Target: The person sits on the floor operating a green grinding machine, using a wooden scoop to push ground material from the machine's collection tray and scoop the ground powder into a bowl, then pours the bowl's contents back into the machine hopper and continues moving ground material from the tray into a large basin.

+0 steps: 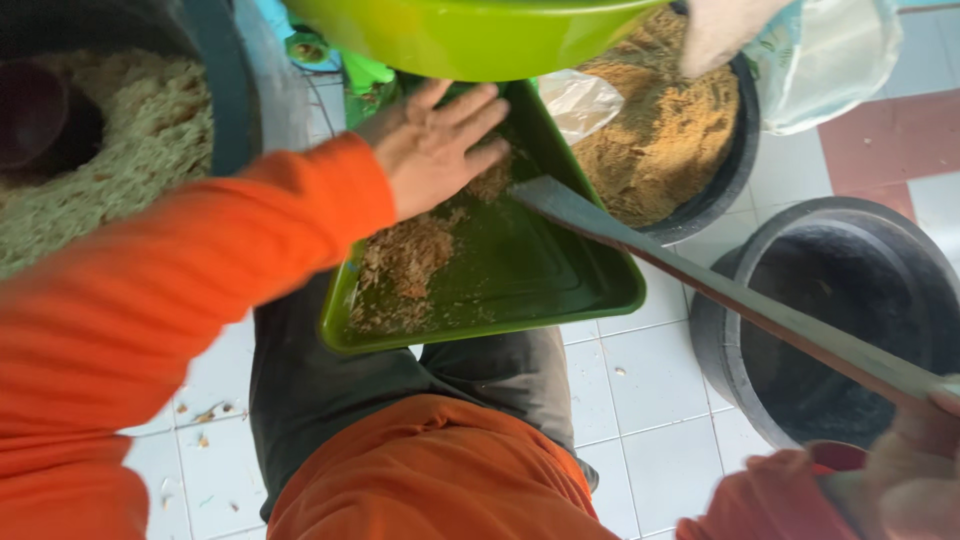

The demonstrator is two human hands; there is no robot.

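A green rectangular tray (pixel 560 290) rests on my lap with brown shredded bits (pixel 410 260) spread over its left half. My left hand (pixel 440 150), in an orange sleeve, lies open and flat on the bits near the tray's far end. My right hand (pixel 915 465) at the lower right grips the handle of a long flat metal blade (pixel 700 285), whose tip reaches over the tray's right side. A lime-green bowl (pixel 470 35) hangs above the tray's far end.
A black tub (pixel 735 170) of brown sawdust-like material stands behind the tray, with clear plastic bags (pixel 830 60) by it. An empty black bucket (pixel 850 300) sits on the right. A dark tub (pixel 220 90) of pale shavings is at the left. White floor tiles lie below.
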